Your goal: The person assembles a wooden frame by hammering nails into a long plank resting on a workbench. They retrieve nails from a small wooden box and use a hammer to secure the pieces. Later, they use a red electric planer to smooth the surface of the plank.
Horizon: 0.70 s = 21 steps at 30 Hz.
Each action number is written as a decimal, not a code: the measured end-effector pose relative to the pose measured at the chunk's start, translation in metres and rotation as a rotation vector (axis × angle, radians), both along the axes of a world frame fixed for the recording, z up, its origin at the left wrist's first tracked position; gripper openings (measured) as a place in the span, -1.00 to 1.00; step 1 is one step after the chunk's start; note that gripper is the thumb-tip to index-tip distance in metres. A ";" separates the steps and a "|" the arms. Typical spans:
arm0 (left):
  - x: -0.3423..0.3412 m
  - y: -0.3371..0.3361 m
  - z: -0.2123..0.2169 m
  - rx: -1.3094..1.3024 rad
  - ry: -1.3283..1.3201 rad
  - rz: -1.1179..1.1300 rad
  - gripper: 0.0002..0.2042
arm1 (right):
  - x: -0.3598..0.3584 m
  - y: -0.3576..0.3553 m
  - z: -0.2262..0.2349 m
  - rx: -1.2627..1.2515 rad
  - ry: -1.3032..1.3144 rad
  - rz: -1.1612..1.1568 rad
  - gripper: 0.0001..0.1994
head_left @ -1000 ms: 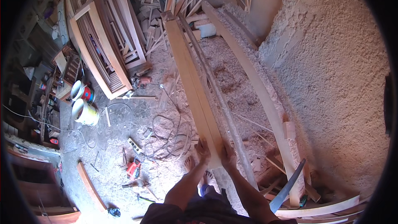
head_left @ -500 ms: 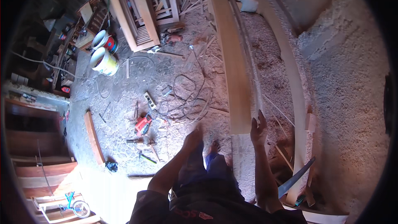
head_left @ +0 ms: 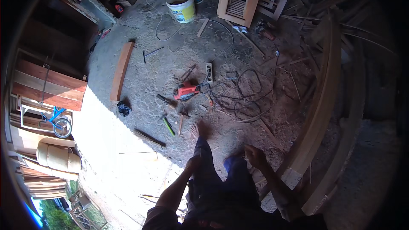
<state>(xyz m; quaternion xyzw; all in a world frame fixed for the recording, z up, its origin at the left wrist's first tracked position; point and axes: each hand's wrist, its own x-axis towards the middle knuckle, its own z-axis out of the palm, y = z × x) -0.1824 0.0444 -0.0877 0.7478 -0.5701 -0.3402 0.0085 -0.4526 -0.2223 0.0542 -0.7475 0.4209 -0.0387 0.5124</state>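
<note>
Both hands are free: the right hand (head_left: 254, 156) hangs loosely curled near the long plank (head_left: 317, 110), the left hand (head_left: 193, 162) hangs at the thigh. The plank rests on the floor (head_left: 170, 51), apparently set down.

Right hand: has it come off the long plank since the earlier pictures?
Yes. The right hand now hangs free to the left of the long plank, no longer gripping its end, nearer the person's legs.

Dim shaded interior, harsh overexposed sunlight lower left, fisheye bending, black rim vignette
</note>
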 end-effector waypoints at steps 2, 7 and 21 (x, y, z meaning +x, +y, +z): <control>0.004 0.040 -0.041 -0.193 0.597 0.409 -0.66 | 0.046 0.001 -0.069 -0.043 0.042 0.120 -0.66; 0.037 0.018 -0.071 -0.173 0.534 0.270 -0.63 | 0.200 -0.027 -0.173 0.077 0.207 0.356 -0.64; 0.218 -0.081 -0.066 -0.147 0.512 0.521 -0.68 | 0.577 -0.128 -0.522 -0.466 0.099 0.605 -0.37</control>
